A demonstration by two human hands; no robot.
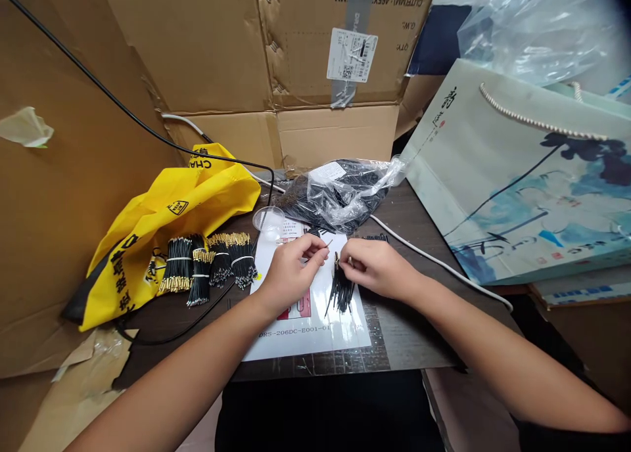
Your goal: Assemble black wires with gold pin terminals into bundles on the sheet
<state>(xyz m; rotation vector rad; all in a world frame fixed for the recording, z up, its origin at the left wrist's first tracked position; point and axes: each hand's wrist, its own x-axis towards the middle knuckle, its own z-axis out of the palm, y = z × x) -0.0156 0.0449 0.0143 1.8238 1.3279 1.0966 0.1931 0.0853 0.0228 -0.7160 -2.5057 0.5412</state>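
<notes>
My left hand (296,268) is closed in a pinch, thumb against forefinger, with a thin black wire (330,243) sticking out at the fingertips. Just right of it, my right hand (377,265) has its fingers curled together at the top of a loose bunch of black wires (340,294). Gold ends show beside those fingertips; what sits inside the right fingers is hidden. Under both hands lies a white printed sheet (305,343). To the left stand several banded bundles of black wires (180,258) with gold terminals.
Behind my hands lies a clear plastic bag (340,192) of black pieces, beside a small clear round lid (270,221). A yellow bag (172,196) is on the left, a patterned paper bag (532,176) on the right. A white cable (444,261) crosses the table; cardboard (211,45) walls the back.
</notes>
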